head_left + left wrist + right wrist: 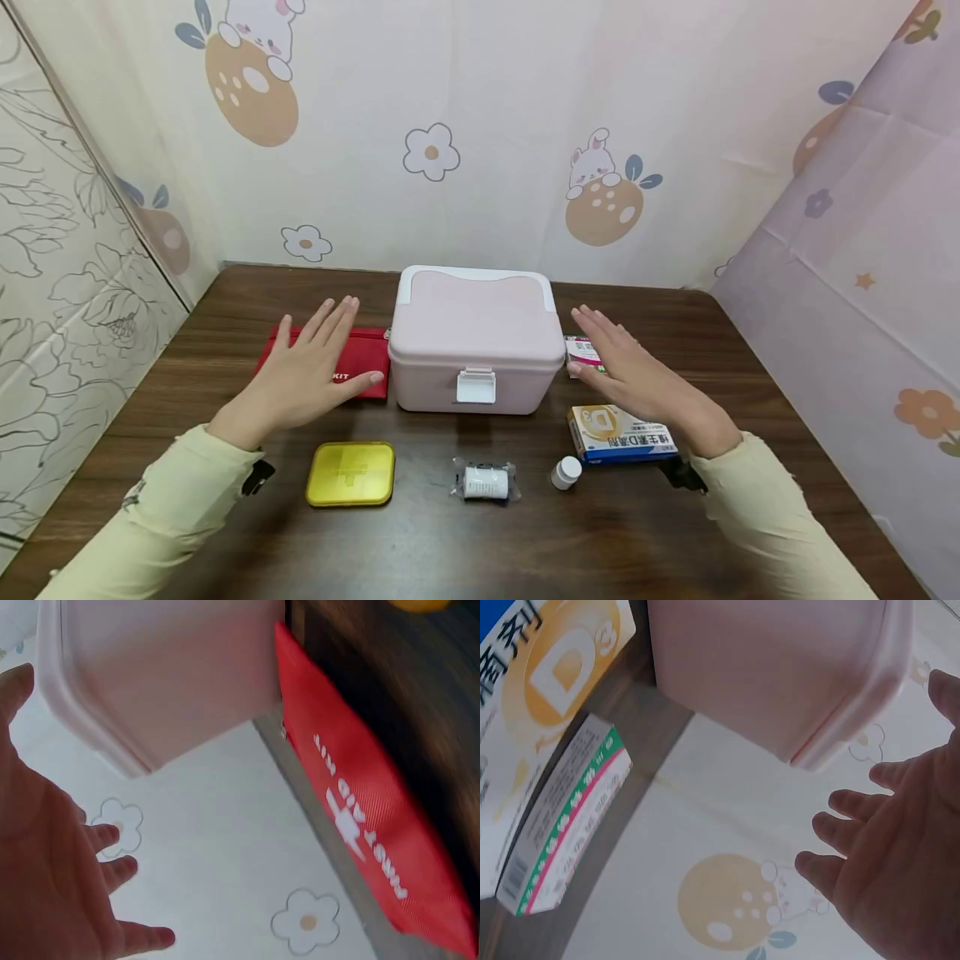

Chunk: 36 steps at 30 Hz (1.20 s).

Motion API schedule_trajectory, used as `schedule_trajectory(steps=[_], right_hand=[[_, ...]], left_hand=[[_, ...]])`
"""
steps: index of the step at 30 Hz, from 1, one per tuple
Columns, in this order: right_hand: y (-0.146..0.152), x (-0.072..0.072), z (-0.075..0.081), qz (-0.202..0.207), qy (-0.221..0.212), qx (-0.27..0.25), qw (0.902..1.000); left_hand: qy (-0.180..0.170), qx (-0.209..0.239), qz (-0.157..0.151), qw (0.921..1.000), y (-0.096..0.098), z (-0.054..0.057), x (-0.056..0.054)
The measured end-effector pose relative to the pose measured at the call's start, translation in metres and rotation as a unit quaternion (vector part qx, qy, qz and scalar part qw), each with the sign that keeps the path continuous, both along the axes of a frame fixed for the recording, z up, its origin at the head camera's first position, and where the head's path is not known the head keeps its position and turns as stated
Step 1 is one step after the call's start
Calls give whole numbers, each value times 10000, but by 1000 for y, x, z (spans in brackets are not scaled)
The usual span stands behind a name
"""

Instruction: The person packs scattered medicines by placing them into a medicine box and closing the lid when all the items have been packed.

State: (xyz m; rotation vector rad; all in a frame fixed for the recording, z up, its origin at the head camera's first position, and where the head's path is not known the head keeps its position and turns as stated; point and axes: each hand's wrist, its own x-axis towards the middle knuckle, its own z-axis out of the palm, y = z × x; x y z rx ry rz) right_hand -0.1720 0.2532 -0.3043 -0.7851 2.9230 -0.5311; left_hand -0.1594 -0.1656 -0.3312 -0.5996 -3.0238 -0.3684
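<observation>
A pale pink lidded box (477, 321) with a white front latch (476, 386) stands closed at the middle of the table. To its left my left hand (303, 367) is raised with fingers straight and spread, overlapping a red first aid pouch (367, 358) in the head view. On the other side my right hand (637, 375) is held up, fingers extended and holding nothing. Below it lies a vitamin D box (618, 433), white, orange and blue. Behind that hand a smaller green, pink and white carton (566, 817) shows beside the pink box.
Along the front of the dark wooden table (420, 558) lie a yellow flat case (350, 475), a wrapped white roll (486, 482) and a small white bottle (566, 472). A patterned curtain (510, 167) hangs behind the table's far edge.
</observation>
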Motion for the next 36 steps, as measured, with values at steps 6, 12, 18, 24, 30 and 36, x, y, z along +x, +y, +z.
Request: schedule_trajectory(steps=[6,12,18,24,30,36], right_hand=[[-9,-4,-9,9,-69,-256,9996],[-18,-6,-18,143,-159,-522,9984],[-26,-3,-22,92,-67,-670,9977],[-29,-2,-23,7,51,-770,9970],[-29,-2,-23,-25,41,-823,9966],[-28,-3,-23,-72,-3,-959,9954]], left_hand=[[152,115,-232,9995,13,-10,-7],[7,874,-367,9955,25,-17,-10],[-254,1895,-474,9804,39,-20,-8],[45,2151,-430,9756,47,-20,-6],[-11,2135,-343,9763,49,-17,-6],[-123,2063,-254,9781,48,-14,-3]])
